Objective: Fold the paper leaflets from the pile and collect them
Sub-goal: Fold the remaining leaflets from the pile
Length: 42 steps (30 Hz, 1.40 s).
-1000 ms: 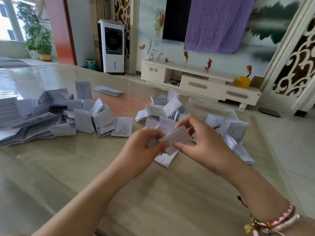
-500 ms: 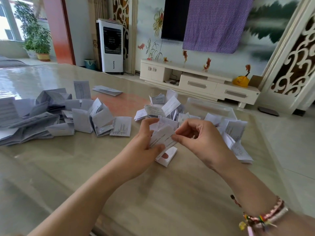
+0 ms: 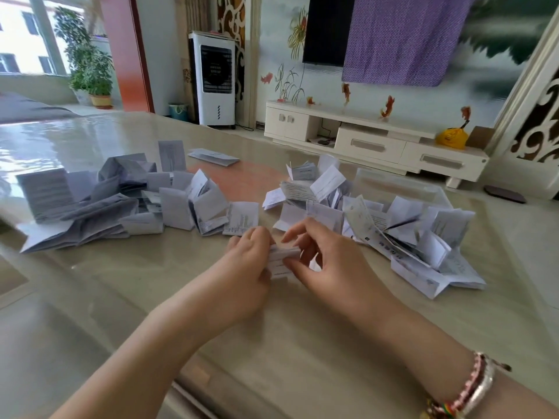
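A small white leaflet (image 3: 281, 261), folded into a narrow packet, is pinched between my left hand (image 3: 242, 273) and my right hand (image 3: 329, 267) low over the table. My fingers cover most of it. To the left lies a spread pile of leaflets (image 3: 121, 201), some flat, some loosely folded. To the right sits a heap of small folded leaflets (image 3: 378, 225), spilling in front of a clear plastic box (image 3: 402, 186).
The glossy beige table (image 3: 272, 343) runs to an edge on the right. Two stray leaflets (image 3: 211, 157) lie farther back. Beyond the table stand a white air cooler (image 3: 215, 80) and a low white TV cabinet (image 3: 372, 140).
Both hands have come down and nearer with the leaflet. It was a wider sheet held up before; now it is pressed into a smaller packet.
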Motion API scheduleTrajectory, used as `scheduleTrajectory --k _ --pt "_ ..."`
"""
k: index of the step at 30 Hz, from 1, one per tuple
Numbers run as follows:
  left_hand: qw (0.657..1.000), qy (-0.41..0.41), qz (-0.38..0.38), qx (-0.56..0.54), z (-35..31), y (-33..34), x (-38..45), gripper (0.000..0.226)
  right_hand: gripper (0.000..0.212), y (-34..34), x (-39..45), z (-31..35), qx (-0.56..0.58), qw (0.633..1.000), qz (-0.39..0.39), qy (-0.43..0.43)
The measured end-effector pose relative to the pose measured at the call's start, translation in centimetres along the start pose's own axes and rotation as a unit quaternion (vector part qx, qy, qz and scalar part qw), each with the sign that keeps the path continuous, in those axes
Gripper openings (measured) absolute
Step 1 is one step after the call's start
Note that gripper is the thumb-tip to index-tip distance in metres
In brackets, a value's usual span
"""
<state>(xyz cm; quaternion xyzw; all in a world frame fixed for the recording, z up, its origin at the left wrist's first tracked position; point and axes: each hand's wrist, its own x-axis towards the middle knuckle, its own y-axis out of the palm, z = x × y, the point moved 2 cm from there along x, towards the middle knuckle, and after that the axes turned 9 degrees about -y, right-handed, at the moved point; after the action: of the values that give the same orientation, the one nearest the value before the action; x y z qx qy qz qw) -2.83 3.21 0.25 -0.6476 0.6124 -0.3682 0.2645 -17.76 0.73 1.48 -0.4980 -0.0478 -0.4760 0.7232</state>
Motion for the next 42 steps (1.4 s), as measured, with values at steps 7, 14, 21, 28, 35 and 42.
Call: scheduleTrajectory --k 7,14,21,28,35,42 --pt "0.977 -0.045 0.008 -0.207 0.1 -0.2 0.1 0.054 0.024 0.3 -0.4 0.3 -0.108 0.986 0.025 -0.124" --pt "0.914 -0.084 0.027 -0.397 0.4 0.1 -0.5 0.053 0.014 0.3 -0.6 0.1 -0.089 0.991 0.047 -0.088" --pt "0.922 -0.063 0.015 -0.382 0.1 0.9 -0.2 0.064 0.011 1.1 -0.4 0.2 -0.089 0.991 0.079 -0.065" --pt "0.863 -0.060 0.046 -0.500 -0.1 -0.6 -0.8 0.034 0.008 -0.2 0.1 -0.3 0.253 0.954 0.010 0.159" --pt "0.735 -0.046 0.059 -0.673 -2.2 0.6 -0.4 0.041 0.021 -0.4 0.0 0.2 0.387 0.889 0.015 0.244" --pt "0.627 -0.110 -0.041 -0.770 -1.2 0.3 0.4 0.019 0.010 -3.4 -0.1 -1.6 0.129 0.967 -0.022 0.217"
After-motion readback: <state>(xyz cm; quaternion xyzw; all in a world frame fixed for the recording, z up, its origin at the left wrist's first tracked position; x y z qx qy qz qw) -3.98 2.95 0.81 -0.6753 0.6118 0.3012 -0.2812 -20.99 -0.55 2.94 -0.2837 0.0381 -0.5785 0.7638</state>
